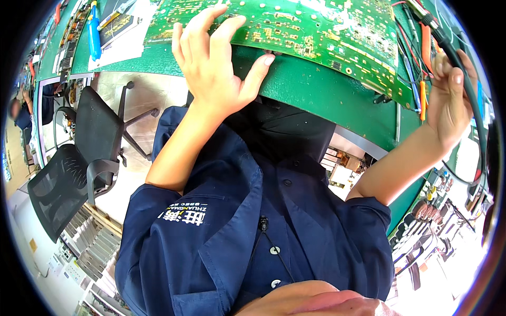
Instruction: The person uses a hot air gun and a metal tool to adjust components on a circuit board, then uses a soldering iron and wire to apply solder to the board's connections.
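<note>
A large green circuit board lies across the top of the view on a green bench mat. My left hand is spread over the board's near-left edge, fingers apart and nothing held. Its thumb tip is beside a small dark part at that edge. At the right, my right hand has its fingers curled around a thick black cable. That cable leads up to a dark tool handle with a silver band. Part of the fingers is hidden behind the cable.
On the left of the mat lie a blue tool, a white paper and a strip of small boards. Orange-handled tools and thin wires stand at the board's right. A black office chair is behind on the left.
</note>
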{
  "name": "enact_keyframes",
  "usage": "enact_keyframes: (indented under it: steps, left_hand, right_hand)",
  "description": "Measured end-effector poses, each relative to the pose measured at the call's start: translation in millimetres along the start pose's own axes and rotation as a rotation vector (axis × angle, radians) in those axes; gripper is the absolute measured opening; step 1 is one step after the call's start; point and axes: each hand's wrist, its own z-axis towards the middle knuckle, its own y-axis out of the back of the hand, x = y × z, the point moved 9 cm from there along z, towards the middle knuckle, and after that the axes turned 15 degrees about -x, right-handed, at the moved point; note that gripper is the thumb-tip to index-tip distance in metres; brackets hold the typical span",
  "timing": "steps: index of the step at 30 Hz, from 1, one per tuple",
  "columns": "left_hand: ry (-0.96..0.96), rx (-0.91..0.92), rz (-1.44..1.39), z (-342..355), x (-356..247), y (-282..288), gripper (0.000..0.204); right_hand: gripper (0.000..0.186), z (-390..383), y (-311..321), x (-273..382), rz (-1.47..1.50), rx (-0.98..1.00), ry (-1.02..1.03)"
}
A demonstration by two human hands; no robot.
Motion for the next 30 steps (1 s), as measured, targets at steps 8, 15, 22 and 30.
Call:
enact_keyframes:
  steps: [8, 15, 22, 30]
  left_hand:
    - [0.02, 0.05, -0.012, 1, 1, -3, 0.063]
    - [0.047, 0.061, -0.025, 3, 3, -6, 0.063]
    - [0.072, 0.027, -0.074, 3, 9, -1, 0.064]
    - [0.197, -0.023, -0.361, 2, 17, 21, 0.048]
  right_hand:
    - [0.039, -8, 0, 9, -0.117, -0.116, -0.02]
    - [0.045, -13, -2, 12, -0.338, -0.124, 0.146]
    - [0.049, -9, 53, 3, -0.156, -0.246, 0.027]
    - [0.052, -8, 34, -19, -0.155, -0.284, -0.136]
